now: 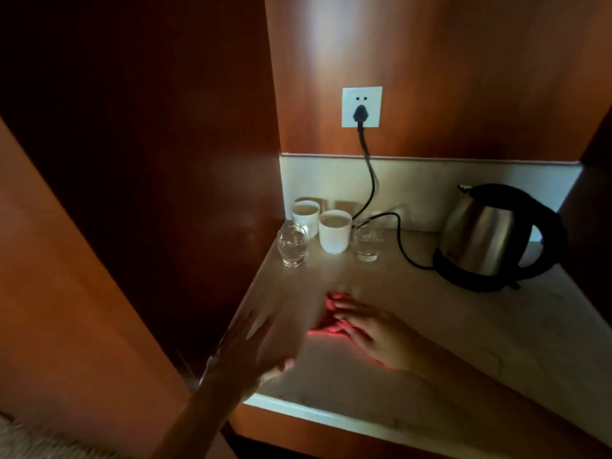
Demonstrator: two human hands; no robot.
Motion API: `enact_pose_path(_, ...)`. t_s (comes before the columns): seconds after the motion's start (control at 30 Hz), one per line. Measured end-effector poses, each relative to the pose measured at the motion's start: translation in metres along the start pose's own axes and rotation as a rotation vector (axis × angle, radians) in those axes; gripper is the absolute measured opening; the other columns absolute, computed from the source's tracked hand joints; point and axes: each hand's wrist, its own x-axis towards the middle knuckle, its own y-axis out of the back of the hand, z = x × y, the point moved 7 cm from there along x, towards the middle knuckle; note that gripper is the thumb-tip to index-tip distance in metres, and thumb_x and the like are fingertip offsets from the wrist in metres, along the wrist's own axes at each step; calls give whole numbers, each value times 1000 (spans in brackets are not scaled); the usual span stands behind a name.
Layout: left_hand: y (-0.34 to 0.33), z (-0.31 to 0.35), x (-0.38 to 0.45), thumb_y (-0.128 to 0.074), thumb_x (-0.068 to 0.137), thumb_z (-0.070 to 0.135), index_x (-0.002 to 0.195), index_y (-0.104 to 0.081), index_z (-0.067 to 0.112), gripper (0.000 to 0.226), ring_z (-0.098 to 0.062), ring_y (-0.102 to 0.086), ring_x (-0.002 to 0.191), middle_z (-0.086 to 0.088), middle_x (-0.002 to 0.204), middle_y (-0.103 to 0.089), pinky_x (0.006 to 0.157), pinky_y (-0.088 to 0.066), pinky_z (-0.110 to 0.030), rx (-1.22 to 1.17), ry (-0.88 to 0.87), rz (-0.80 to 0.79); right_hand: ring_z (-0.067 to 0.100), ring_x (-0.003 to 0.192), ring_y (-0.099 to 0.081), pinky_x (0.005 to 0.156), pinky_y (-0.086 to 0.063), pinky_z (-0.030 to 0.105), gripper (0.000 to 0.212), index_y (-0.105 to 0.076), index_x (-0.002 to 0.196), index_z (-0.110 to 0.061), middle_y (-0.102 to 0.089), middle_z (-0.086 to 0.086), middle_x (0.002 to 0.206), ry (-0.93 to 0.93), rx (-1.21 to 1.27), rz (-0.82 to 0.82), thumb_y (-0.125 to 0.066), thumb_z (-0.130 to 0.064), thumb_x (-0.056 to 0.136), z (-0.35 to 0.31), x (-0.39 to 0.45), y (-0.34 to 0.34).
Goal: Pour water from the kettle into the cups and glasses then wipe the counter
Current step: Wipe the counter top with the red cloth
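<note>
On the near part of the counter (430, 342), the right hand (374, 336) lies flat, fingers spread, pressing a red cloth (331, 309) rather than clutching it. Its left hand (261, 339) hovers blurred at the left edge, grip open and empty. At the far left corner stand two white cups (334, 230) and two glasses (292, 245), apparently filled; the kettle (486, 236) sits on its base at right. A wide wiping sweep could knock the nearest glass or snag the cord (402, 240), spilling water.
</note>
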Motion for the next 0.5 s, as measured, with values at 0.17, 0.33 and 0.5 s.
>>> enact_pose_path(0.17, -1, 2, 2, -9, 39, 105, 153, -9, 51, 126, -15, -1, 154, 15, 165, 3, 118, -29, -45, -20, 51, -155, 24, 138, -56, 118, -40, 36, 35, -69, 133, -8, -56, 0, 148, -303, -126, 216, -64, -8, 98, 59, 9, 17)
enact_pose_path(0.33, -2, 0, 4, 2, 28, 107, 153, -12, 50, 138, -12, -3, 153, 15, 166, 0, 119, -27, -41, -1, 68, -166, 19, 138, -54, 112, -48, 38, 30, -72, 126, -12, -64, 7, 143, -33, -43, 20, -57, -9, 99, -28, 23, -7)
enact_pose_path(0.5, -7, 1, 1, -4, 36, 107, 153, -5, 51, 130, -15, 2, 154, 14, 165, 7, 119, -22, -50, -29, 65, -209, 15, 149, -40, 122, -33, 41, 41, -65, 138, -31, -50, -11, 157, -137, 40, -61, -35, -36, 110, -1, -80, 49)
